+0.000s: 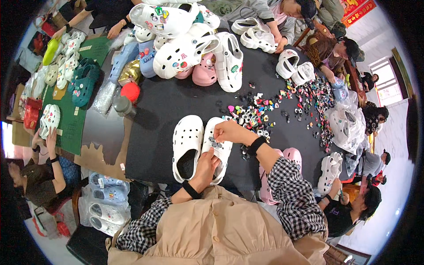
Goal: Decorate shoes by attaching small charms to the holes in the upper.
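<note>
A pair of white clogs with round holes lies in front of me on the black table. The right clog is steadied by my left hand, whose fingers close over its side and opening. Above its toe, my right hand is pinched, with the fingertips down at the holes. What sits between those fingertips is too small to make out. Just below them, a black-and-white shoe charm shows on the clog's upper. Its mate, the left clog, rests alongside without any charms, and neither hand touches it.
Loose colourful charms are scattered beyond my right hand. Decorated clogs pile up at the back. A grey-lidded jar stands at the left, pink clogs at the right. Other people work around the tables.
</note>
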### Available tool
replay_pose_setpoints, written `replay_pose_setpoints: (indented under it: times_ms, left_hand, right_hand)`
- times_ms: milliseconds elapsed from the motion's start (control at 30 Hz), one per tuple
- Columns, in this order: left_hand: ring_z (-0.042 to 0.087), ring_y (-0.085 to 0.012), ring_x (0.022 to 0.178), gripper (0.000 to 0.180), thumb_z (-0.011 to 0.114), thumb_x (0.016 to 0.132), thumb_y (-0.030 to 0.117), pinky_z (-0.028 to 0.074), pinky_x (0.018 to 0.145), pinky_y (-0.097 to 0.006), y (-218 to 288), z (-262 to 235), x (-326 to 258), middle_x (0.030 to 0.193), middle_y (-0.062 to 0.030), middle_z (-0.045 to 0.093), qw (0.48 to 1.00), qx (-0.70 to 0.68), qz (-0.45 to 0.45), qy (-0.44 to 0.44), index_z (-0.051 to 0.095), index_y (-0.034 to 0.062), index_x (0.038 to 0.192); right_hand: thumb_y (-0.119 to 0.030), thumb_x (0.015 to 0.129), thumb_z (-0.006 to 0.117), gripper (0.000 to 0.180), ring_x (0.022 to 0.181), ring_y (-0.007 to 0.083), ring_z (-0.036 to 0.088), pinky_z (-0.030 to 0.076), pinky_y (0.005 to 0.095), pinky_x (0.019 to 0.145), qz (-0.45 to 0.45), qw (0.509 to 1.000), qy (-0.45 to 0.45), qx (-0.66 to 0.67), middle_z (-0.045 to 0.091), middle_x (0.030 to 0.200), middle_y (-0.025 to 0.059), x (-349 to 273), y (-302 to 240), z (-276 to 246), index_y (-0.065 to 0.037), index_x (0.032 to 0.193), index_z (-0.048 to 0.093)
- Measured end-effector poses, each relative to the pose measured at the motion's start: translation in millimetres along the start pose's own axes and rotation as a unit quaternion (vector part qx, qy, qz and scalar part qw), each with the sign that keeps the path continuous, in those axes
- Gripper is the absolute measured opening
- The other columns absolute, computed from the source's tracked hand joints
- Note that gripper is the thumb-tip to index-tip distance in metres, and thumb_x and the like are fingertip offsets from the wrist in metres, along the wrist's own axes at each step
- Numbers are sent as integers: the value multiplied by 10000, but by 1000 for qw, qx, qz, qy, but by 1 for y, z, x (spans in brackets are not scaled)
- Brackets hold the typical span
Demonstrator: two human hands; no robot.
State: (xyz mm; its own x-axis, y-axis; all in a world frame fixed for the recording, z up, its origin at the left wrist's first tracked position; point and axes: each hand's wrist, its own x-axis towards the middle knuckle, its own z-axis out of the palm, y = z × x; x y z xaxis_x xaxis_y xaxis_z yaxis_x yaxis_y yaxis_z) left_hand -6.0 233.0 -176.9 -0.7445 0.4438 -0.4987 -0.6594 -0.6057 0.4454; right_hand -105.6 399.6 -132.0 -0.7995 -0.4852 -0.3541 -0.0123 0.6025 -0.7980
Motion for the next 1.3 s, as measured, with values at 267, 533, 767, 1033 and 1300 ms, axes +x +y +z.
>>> replay_pose_setpoints:
  times_ms: [267, 533, 767, 1033, 1300]
  left_hand:
    - [513, -93, 777, 236, 482, 980, 291, 439, 834, -292, 2, 4, -3, 804, 10, 511, 998, 20, 3, 57, 493, 73, 890]
    - [496, -156, 1142, 240, 441, 994, 239, 363, 1010, -352, 2, -1, -2, 1187, -62, 538, 998, 49, -5, -25, 491, 28, 1098]
    - [435, -203, 1248, 282, 496, 956, 177, 325, 1068, -369, 33, -2, -21, 1301, -80, 490, 992, 43, -97, -74, 476, 33, 1199]
    - [472, -296, 1240, 488, 454, 969, 190, 399, 1038, -393, 96, 15, -54, 1403, -184, 401, 977, 121, -130, -115, 323, -52, 1372]
    - [572, -242, 1074, 388, 471, 946, 223, 457, 937, -344, 137, -1, -64, 1170, -128, 584, 996, 91, 12, -17, 480, -8, 1258]
  right_hand:
    - [-29, 770, 544, 163, 776, 367, 620, 517, 445, 669, -38, 953, 174, -245, 585, 843, 177, -8, -10, 47, -16, 932, 534]
    - [-169, 575, 818, 537, 968, 350, 526, 470, 429, 776, 93, 955, 208, -188, 490, 1001, 134, -11, -13, 21, -84, 970, 465]
    - [-203, 652, 788, 485, 989, 308, 520, 448, 392, 847, -20, 954, 293, -55, 506, 1016, 127, -27, 24, 39, -72, 1057, 557]
    - [-131, 773, 676, 241, 794, 306, 629, 509, 382, 706, 113, 864, 491, -21, 616, 916, 157, -63, 102, -9, -32, 986, 623]
    - [-123, 737, 717, 368, 886, 329, 600, 484, 412, 767, 114, 845, 490, -180, 597, 977, 155, -49, 122, -7, -26, 1066, 586]
